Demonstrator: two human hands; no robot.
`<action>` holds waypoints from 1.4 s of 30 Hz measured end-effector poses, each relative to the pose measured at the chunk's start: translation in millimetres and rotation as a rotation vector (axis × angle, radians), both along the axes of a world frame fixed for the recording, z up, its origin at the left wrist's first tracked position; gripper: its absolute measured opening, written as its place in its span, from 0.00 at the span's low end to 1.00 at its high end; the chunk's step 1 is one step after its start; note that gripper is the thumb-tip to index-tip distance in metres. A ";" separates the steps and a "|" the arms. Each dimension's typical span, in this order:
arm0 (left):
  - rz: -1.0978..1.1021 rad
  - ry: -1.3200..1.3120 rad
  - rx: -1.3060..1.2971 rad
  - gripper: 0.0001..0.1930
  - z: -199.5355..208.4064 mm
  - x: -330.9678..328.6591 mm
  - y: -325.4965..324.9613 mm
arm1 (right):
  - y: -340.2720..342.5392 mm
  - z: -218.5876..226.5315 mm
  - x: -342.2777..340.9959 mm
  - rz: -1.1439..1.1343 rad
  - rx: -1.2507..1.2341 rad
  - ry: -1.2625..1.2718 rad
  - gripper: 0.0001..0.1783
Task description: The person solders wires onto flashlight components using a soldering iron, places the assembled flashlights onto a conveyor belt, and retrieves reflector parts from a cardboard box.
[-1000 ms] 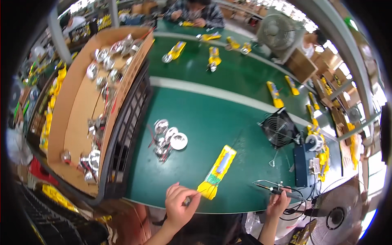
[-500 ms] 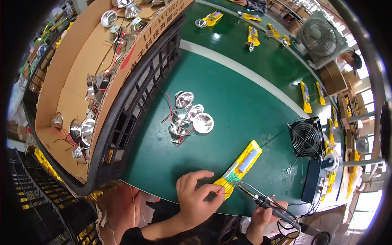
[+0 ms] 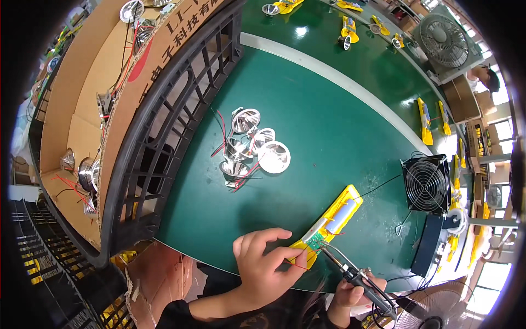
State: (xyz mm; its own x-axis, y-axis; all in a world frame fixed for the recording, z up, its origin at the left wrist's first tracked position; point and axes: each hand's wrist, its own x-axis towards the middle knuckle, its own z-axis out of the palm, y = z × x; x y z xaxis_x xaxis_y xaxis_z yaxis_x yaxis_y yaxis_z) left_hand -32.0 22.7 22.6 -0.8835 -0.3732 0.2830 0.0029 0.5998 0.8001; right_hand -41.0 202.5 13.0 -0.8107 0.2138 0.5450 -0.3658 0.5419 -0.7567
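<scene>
A yellow plastic housing lies slantwise near the table's front edge, with a pale violet battery cell and a small green circuit board in it. My left hand is beside the board, thumb and forefinger pinched on a thin red wire at the housing's lower end. My right hand grips a soldering iron, its tip at the board's right edge. Further back sits a cluster of several silver reflector cups with red and black wires.
A cardboard box of reflectors stands in a black crate on the left. To the right are a small black fan and a dark box-shaped unit. Beyond a pale strip, more yellow housings lie on a green surface.
The view has shifted slightly, so the crate sits further left and the fans further right. Both hands stay at the board, the iron's tip still against it.
</scene>
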 end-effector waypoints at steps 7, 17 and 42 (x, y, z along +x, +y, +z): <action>0.025 0.014 0.007 0.09 -2.0 0.4 0.6 | -7.2 2.4 -3.1 -0.083 0.058 0.059 0.31; -0.013 0.014 0.002 0.10 -1.7 -0.1 -0.6 | 6.6 11.2 8.5 0.144 0.193 -0.183 0.23; -0.041 -0.005 -0.019 0.10 -0.2 2.9 -1.8 | 2.9 -0.2 1.4 0.064 -0.191 -0.007 0.24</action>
State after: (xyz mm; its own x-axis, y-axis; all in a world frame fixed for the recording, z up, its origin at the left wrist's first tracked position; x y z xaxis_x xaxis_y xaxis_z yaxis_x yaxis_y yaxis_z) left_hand -29.1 21.0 22.4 -0.8995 -0.3310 0.2853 0.0240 0.6145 0.7886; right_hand -39.6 205.4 12.8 -0.8298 0.2605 0.4936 -0.3892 0.3637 -0.8463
